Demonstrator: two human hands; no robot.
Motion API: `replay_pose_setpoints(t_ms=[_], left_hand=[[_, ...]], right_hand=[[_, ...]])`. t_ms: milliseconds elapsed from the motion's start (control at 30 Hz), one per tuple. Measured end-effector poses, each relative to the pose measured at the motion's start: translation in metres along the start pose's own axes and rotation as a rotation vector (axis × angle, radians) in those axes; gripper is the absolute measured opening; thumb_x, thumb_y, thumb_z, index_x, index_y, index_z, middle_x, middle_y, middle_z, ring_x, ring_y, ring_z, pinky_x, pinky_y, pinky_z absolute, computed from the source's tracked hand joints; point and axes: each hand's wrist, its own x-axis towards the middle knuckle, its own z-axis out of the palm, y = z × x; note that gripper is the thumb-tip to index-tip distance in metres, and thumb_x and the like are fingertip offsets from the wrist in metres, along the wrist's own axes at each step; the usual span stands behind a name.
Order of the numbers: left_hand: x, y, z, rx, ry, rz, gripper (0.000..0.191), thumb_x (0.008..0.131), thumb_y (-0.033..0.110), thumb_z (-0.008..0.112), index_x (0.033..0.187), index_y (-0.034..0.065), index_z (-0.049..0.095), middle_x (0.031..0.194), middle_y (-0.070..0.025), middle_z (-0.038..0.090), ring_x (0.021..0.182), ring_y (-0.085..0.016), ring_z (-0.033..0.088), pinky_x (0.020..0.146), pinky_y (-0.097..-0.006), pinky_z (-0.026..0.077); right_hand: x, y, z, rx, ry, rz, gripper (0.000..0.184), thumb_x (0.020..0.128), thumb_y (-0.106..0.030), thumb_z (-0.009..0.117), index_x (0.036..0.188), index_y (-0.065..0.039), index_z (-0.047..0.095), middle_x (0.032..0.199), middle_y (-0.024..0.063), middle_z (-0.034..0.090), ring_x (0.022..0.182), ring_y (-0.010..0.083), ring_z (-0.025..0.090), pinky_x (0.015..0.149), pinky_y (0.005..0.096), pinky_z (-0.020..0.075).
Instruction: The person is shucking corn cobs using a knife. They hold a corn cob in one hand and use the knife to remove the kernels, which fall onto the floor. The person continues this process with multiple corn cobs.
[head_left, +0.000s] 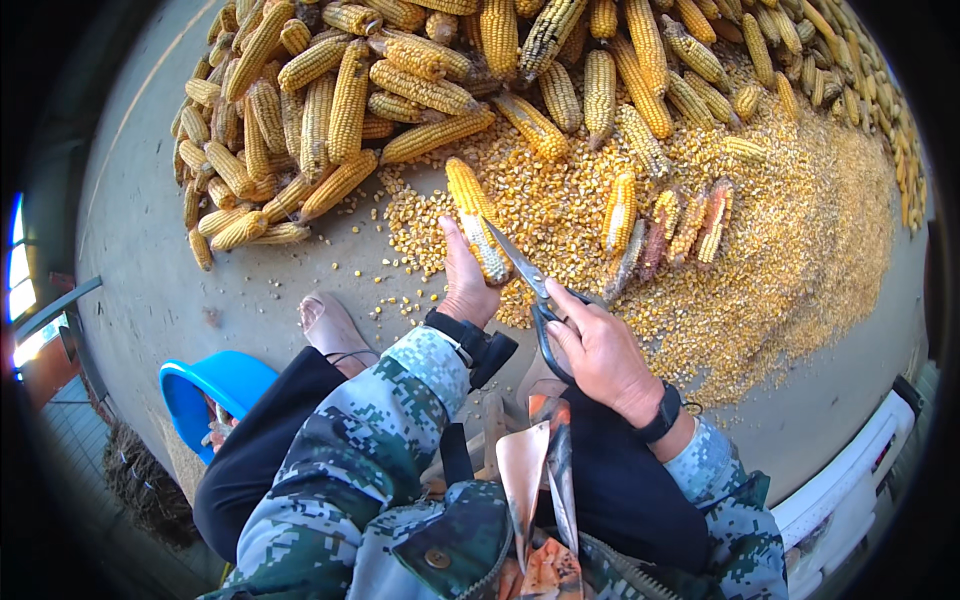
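My left hand (469, 274) grips a yellow corn cob (471, 193) near its lower end, where a strip of pale bare cob shows between the kernels. In my right hand (604, 349) is a pair of scissors (527, 264) with dark handles. Their blades point up and left, and the tip lies against the bare strip of the cob. Below and behind the cob spreads a bed of loose corn kernels (540, 187). Just right of the scissors lie a partly stripped cob (619, 214) and several reddish, half-bare cobs (660, 229).
A large heap of whole corn cobs (349, 105) stands beyond the kernels and curves to the right. By my left knee is a blue plastic basin (225, 379). A white plastic chair-like object (840, 465) stands at the lower right. My sandal (330, 326) rests on the concrete floor (142, 247).
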Motion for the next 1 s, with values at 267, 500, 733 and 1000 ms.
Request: replay_pose_setpoints(t_ms=[267,500,733,1000], left_hand=[[0.017,-0.017,-0.026,0.211,0.030,0.109,0.039,0.099,0.042,0.038,0.108,0.0057,0.050,0.094,-0.0089,0.062,0.084,-0.022,0.060,0.078,-0.0366,0.048],[0.023,-0.043,-0.042,0.569,0.253,0.348,0.037,0.099,0.040,0.042,0.111,0.0066,0.052,0.098,-0.0041,0.055,0.087,-0.015,0.051,0.082,-0.0333,0.042],[0.042,-0.025,-0.051,0.529,0.242,0.362,0.036,0.099,0.040,0.040,0.104,0.0060,0.052,0.087,-0.0057,0.056,0.075,-0.017,0.055,0.067,-0.0340,0.047],[0.051,-0.019,-0.066,0.636,0.228,0.451,0.038,0.099,0.042,0.039,0.104,0.0074,0.053,0.089,-0.0051,0.058,0.079,-0.017,0.058,0.071,-0.0343,0.049]], right_hand=[[-0.003,0.009,0.011,-0.117,-0.053,-0.036,0.048,0.091,-0.022,0.054,0.134,-0.005,0.045,0.086,0.0212,0.064,0.082,0.0403,0.060,0.073,0.0466,0.0479],[0.002,0.021,0.042,0.069,-0.125,0.126,0.049,0.092,-0.025,0.052,0.135,-0.005,0.042,0.076,0.0260,0.062,0.073,0.0448,0.060,0.067,0.0518,0.0467],[0.033,0.023,0.072,0.211,-0.057,0.118,0.046,0.091,-0.021,0.056,0.132,-0.002,0.047,0.090,0.0291,0.062,0.084,0.0394,0.063,0.075,0.0430,0.0474],[0.052,0.007,0.063,-0.046,-0.178,0.137,0.047,0.091,-0.022,0.053,0.133,-0.001,0.045,0.090,0.0284,0.063,0.084,0.0417,0.062,0.073,0.0472,0.0494]])
